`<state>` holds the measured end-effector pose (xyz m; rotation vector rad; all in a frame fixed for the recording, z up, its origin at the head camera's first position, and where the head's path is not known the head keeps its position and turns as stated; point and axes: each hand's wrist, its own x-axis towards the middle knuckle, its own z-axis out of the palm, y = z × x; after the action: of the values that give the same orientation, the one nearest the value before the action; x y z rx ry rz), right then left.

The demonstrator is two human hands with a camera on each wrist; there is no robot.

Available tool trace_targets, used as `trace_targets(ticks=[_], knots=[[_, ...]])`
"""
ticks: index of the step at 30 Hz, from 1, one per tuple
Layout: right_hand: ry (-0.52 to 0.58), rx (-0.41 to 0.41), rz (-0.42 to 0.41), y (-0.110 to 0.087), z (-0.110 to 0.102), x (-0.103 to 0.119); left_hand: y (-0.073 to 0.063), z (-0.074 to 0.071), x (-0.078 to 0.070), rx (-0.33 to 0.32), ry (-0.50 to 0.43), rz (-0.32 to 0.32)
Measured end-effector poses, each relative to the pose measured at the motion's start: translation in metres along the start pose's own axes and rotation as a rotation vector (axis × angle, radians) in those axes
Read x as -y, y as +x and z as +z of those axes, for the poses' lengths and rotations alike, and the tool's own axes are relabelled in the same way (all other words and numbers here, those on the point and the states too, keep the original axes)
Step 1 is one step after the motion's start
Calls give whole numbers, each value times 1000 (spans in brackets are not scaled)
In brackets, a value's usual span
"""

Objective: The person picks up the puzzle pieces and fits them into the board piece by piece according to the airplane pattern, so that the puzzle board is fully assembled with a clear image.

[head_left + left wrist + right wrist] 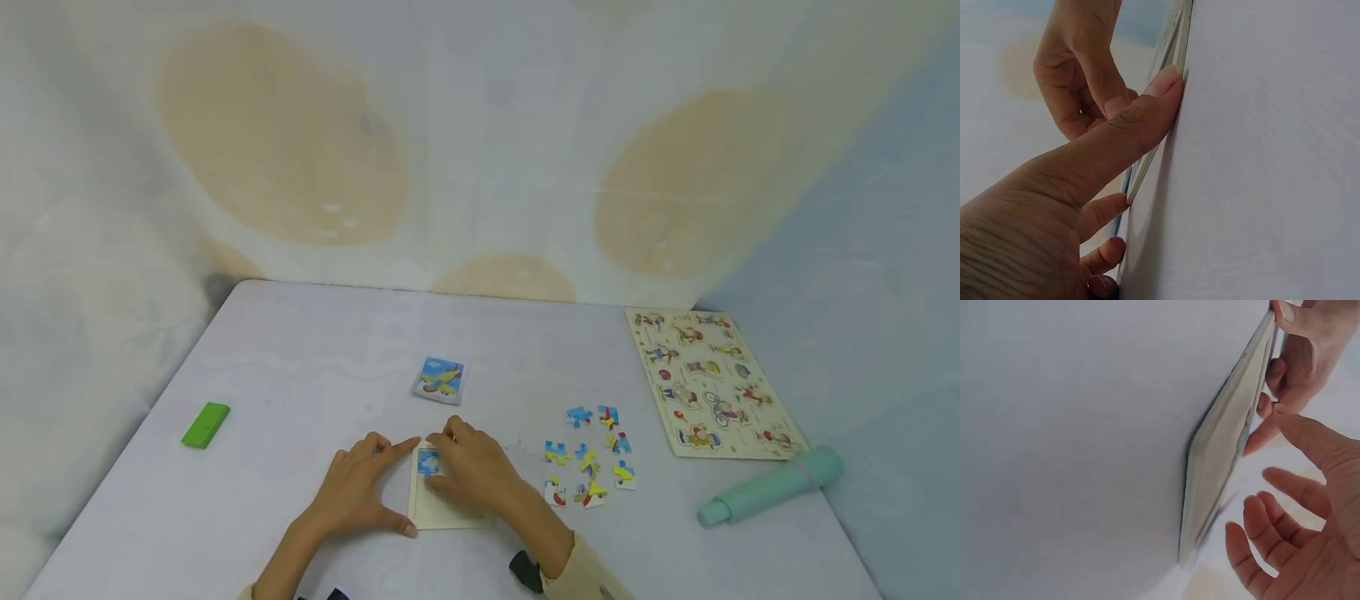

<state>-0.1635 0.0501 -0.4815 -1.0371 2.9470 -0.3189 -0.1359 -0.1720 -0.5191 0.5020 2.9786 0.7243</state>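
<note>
A pale wooden puzzle tray (450, 518) lies on the white table in front of the person. A blue puzzle piece (428, 462) with white cloud marks sits in its upper left corner. My left hand (358, 487) holds the tray's left side, thumb at the near corner and forefinger at the far corner. Over the tray is my right hand (474, 467), its thumb and forefinger beside the blue piece. In the right wrist view the right hand's fingers (1260, 531) are apart and loosely bent, with nothing visible between them; the tray's wall (1200, 481) stands beside them.
Several loose puzzle pieces (587, 460) lie right of the tray. Beyond it is an airplane picture card (440, 380). A green block (206, 425) lies at left. At right are a picture board (712, 383) and a mint-green cylinder (772, 489); a dark object (527, 572) is near the right sleeve.
</note>
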Motion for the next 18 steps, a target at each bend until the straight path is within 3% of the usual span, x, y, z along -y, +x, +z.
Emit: trace_targets(ticks=[10,18], knots=[[-157,91,-42,-34,-10,6,1,-2,-1,1,-13,-1],[-195,58,-52,-39,-4,8,0,0,0,-2,-37,5]])
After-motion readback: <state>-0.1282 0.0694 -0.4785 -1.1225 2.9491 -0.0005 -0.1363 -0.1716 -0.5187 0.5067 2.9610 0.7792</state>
